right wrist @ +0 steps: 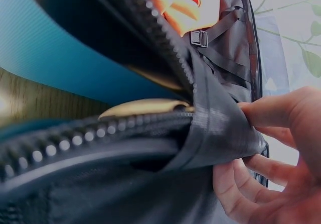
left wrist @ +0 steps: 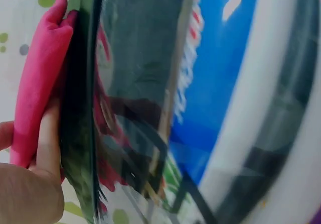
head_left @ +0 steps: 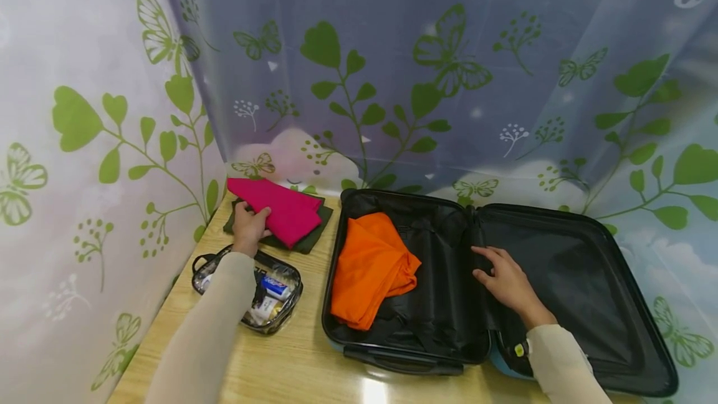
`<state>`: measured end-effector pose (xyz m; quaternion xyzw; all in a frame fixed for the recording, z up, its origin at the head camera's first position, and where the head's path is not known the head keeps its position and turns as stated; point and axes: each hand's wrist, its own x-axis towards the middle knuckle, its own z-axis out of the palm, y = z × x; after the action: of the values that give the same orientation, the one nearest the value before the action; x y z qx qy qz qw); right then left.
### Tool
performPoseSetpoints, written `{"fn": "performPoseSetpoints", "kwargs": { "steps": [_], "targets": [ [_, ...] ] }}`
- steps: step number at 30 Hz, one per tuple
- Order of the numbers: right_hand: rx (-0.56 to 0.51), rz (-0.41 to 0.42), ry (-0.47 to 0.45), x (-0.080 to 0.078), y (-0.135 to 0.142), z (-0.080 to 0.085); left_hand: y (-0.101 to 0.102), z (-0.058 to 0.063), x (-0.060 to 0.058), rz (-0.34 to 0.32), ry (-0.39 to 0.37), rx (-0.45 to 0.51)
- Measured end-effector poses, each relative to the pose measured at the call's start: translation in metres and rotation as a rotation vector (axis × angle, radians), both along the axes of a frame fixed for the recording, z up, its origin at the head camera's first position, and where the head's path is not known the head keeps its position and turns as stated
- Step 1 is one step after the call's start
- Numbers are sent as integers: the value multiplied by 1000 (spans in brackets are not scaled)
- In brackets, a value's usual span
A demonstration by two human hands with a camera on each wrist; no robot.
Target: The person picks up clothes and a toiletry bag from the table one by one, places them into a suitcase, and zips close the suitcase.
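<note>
My left hand (head_left: 249,228) is at a folded pink cloth (head_left: 286,207), which lies on a dark green folded cloth (head_left: 307,239) at the table's back left. In the left wrist view the thumb and fingers pinch the edge of the pink cloth (left wrist: 42,83), beside the dark green one (left wrist: 77,113). My right hand (head_left: 507,282) rests at the hinge of an open black-lined suitcase (head_left: 443,304). The right wrist view has its fairly straight fingers touching the black hinge fabric (right wrist: 215,118). A folded orange cloth (head_left: 367,273) lies in the suitcase's left half.
A clear toiletry pouch (head_left: 272,323) with black trim holds tubes, under my left forearm. The suitcase's right half (head_left: 578,292) lies spread flat. A wooden table (head_left: 303,366) carries everything. A printed curtain (head_left: 392,48) stands behind and at the sides.
</note>
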<state>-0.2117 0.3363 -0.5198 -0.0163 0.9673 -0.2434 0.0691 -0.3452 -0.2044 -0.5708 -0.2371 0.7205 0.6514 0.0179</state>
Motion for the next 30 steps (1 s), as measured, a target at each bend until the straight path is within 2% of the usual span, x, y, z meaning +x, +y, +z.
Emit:
{"fn": "performPoseSetpoints", "kwargs": {
  "steps": [8, 17, 30],
  "targets": [
    [-10, 2, 2, 1, 0, -2, 3, 12, -4, 9, 101, 82],
    [-6, 15, 19, -1, 2, -3, 5, 29, -6, -32, 151, 173],
    [-7, 8, 3, -1, 2, -2, 14, 54, 4, -108, 149, 175]
  ]
}}
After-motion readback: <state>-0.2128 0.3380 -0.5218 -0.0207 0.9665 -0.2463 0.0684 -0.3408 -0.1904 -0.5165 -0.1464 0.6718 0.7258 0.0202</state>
